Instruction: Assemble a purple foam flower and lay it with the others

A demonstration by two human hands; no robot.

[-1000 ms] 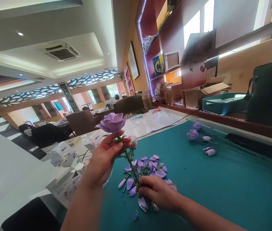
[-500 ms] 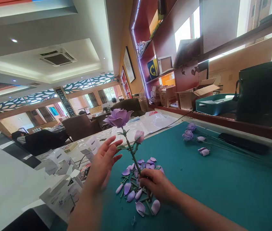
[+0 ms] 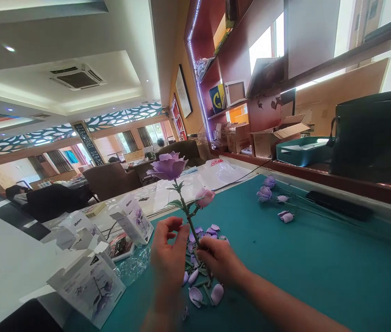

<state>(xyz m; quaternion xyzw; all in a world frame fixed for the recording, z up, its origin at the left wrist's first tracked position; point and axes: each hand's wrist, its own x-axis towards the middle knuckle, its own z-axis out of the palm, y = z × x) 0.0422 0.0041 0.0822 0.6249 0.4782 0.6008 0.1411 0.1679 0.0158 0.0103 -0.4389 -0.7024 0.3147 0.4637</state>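
Observation:
An artificial purple rose point(image 3: 168, 166) stands upright on a green stem point(image 3: 185, 210) with a small pink bud point(image 3: 205, 197) branching off to the right. My right hand point(image 3: 220, 260) is closed around the lower stem. My left hand point(image 3: 168, 256) sits just left of the stem, fingers curled, fingertips touching or nearly touching it. Beneath both hands, loose purple petals point(image 3: 202, 286) and green parts lie scattered on the teal mat point(image 3: 302, 267).
Finished purple flowers point(image 3: 271, 198) with long stems lie at the mat's far side beside a black bar point(image 3: 337, 205). Opened white packaging boxes point(image 3: 87, 281) and plastic wrap sit to the left. Cardboard boxes, a teal tray point(image 3: 302, 150) and a dark bag point(image 3: 375, 133) line the wooden ledge.
My left hand let go of the stem below the bloom, opened, then dropped down and curled beside the lower stem. The rose now stands more upright. My view shifted slightly right.

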